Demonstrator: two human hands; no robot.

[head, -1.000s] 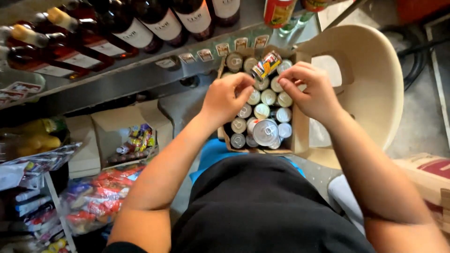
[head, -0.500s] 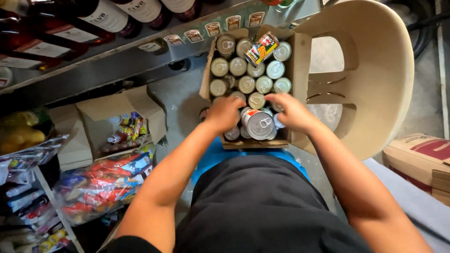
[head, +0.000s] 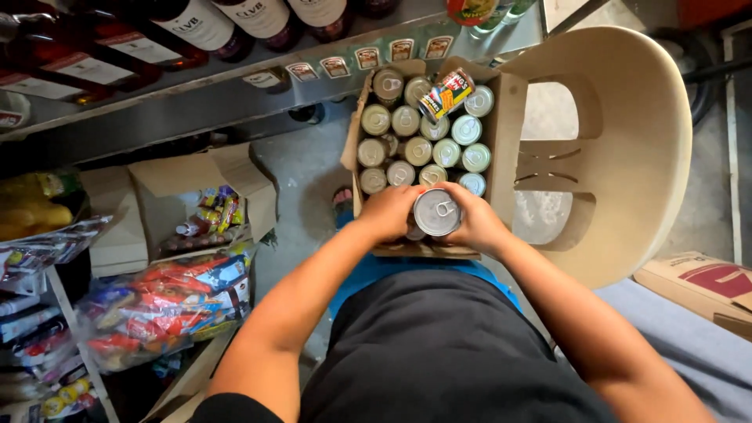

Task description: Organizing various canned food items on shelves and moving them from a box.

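Observation:
An open cardboard box (head: 509, 117) packed with several upright silver-topped tins rests on a cream plastic chair (head: 627, 157). One tin with a colourful label (head: 446, 92) lies on its side on top at the far end. My left hand (head: 388, 211) and my right hand (head: 478, 223) both grip one tin with a pull-tab lid (head: 436, 211), lifted just above the near row of the box. My palms cover the tins beneath it.
A metal shelf (head: 196, 102) with dark bottles and price tags runs along the top left. A second open carton (head: 200, 204) of small packets sits on the floor at left, beside bagged snacks (head: 157, 309). A flat cardboard box (head: 697, 286) lies at right.
Both hands came down from the far rows to the near end of the box and closed on one tin, which now sits raised between them. The view has tilted downward.

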